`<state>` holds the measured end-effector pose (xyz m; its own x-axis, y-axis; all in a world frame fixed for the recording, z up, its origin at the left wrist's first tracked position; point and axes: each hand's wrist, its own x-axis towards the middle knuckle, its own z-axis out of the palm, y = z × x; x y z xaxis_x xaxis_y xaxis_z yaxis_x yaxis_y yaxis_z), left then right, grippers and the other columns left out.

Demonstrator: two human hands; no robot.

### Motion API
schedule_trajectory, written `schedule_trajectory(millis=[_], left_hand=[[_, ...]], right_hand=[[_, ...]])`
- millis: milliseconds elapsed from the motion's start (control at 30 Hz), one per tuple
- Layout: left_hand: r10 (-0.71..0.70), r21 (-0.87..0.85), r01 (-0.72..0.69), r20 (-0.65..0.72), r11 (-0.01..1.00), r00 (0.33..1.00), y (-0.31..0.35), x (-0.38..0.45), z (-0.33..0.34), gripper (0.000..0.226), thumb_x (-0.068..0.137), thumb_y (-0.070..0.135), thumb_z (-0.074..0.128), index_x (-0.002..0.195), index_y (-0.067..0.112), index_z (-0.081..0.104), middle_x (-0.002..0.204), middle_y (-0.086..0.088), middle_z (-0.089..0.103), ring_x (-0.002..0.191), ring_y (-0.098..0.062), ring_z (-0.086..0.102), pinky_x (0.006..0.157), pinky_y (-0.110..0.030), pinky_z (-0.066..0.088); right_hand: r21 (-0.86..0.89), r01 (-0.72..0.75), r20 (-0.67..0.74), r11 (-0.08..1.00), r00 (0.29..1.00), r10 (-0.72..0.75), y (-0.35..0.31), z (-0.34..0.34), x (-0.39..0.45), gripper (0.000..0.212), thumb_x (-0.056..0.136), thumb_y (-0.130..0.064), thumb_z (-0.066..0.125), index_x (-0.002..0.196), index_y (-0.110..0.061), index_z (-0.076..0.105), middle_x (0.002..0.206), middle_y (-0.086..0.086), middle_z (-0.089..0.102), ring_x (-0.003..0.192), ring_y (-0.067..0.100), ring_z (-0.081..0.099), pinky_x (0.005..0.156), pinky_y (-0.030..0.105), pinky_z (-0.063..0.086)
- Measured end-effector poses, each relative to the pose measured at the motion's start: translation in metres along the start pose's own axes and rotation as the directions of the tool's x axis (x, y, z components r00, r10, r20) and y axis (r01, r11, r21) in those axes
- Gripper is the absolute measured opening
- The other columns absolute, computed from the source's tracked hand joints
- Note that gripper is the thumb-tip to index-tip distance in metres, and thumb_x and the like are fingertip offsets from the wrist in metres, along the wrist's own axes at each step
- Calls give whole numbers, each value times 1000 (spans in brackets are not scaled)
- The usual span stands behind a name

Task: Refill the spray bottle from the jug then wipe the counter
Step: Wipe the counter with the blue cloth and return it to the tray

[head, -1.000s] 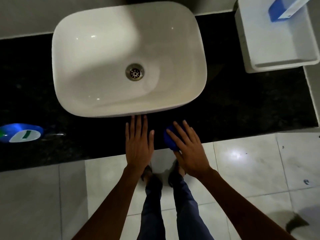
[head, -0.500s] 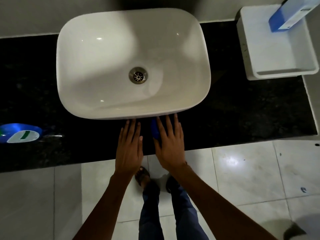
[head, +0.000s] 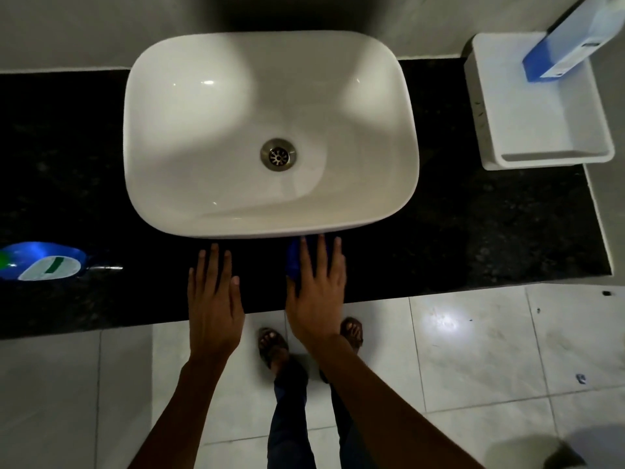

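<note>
right hand (head: 316, 286): flat, fingers spread — pressing blue cloth (head: 293, 260) onto black counter (head: 473, 238), lower centre, just below basin (head: 270, 130) rim
left hand (head: 213, 292): flat on counter, fingers extended, grasping nothing — just left of the right
blue bottle (head: 40, 262): lying at left frame edge, well apart from hands
white tray (head: 537, 106): upper right

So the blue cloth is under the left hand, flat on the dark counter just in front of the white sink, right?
Not quite: the head view shows the blue cloth under the right hand. The left hand lies bare. The rest holds: flat on the dark counter, just in front of the white sink.
</note>
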<state>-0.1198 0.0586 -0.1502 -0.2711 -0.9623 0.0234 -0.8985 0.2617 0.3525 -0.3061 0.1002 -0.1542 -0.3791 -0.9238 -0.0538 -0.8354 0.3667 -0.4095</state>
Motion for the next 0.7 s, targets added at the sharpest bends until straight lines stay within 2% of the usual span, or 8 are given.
schedule_trajectory(millis=[67, 133, 233, 333, 400, 467, 600, 700], left_hand=[[-28, 8, 28, -43, 1000, 999, -11, -2, -5, 53, 111, 24, 33, 162, 7, 34, 173, -15, 25, 164, -34, 17, 131, -60, 21], [-55, 47, 58, -52, 997, 997, -22, -4, -10, 54, 112, 26, 33, 163, 11, 31, 175, -12, 21, 165, -33, 12, 132, -59, 17], [-97, 84, 100, -34, 991, 995, -36, -8, -14, 56, 112, 31, 30, 165, 18, 26, 177, -8, 13, 166, -32, 5, 133, -58, 12], [-125, 67, 127, -31, 990, 992, -50, -12, -14, 57, 111, 33, 30, 166, 20, 23, 178, -8, 11, 166, -31, 3, 132, -60, 12], [-163, 61, 165, -37, 984, 986, -57, -14, -14, 57, 111, 35, 28, 167, 20, 22, 178, -8, 9, 166, -31, 3, 132, -60, 12], [-185, 59, 187, -41, 981, 982, -63, -16, -15, 57, 112, 36, 25, 167, 20, 21, 178, -8, 9, 166, -30, 2, 133, -59, 11], [-150, 2, 150, -67, 989, 986, -73, -20, -14, 55, 113, 30, 27, 166, 14, 23, 177, -11, 14, 166, -32, 7, 133, -57, 12], [-130, -48, 126, -87, 991, 988, -78, -23, -14, 54, 112, 22, 32, 164, 6, 26, 175, -15, 19, 165, -35, 12, 132, -59, 17]], right_hand=[[29, 182, 70, 983, 981, -183, -20, 7, 2, 77, 102, -43, 50, 168, -27, 14, 177, 6, 9, 164, 34, -4, 133, 53, 7], [40, 363, 141, 931, 920, -365, -20, 10, 1, 76, 102, -42, 50, 168, -27, 15, 177, 5, 9, 164, 33, -3, 131, 55, 13], [36, 506, 203, 862, 841, -502, 6, 2, -2, 75, 103, -44, 48, 168, -29, 13, 178, 1, 5, 164, 31, -2, 131, 53, 15], [12, 399, 174, 917, 902, -395, 18, -2, -15, 79, 101, -45, 50, 168, -30, 11, 178, 0, 2, 164, 31, -2, 131, 55, 16], [0, 236, 135, 972, 963, -234, -4, 6, -20, 81, 100, -45, 50, 168, -30, 10, 178, 0, 0, 164, 32, -4, 132, 52, 8], [1, 167, 128, 986, 978, -166, -36, 18, -18, 80, 100, -45, 49, 168, -29, 9, 178, 2, -1, 164, 33, -6, 132, 50, 4], [48, 370, 182, 928, 910, -372, -79, 35, -3, 78, 101, -41, 47, 168, -29, 10, 178, 2, 4, 164, 31, -3, 131, 54, 13], [81, 365, 194, 928, 907, -374, -106, 43, 2, 73, 102, -39, 44, 168, -29, 14, 177, 2, 11, 164, 30, 1, 131, 53, 13]])
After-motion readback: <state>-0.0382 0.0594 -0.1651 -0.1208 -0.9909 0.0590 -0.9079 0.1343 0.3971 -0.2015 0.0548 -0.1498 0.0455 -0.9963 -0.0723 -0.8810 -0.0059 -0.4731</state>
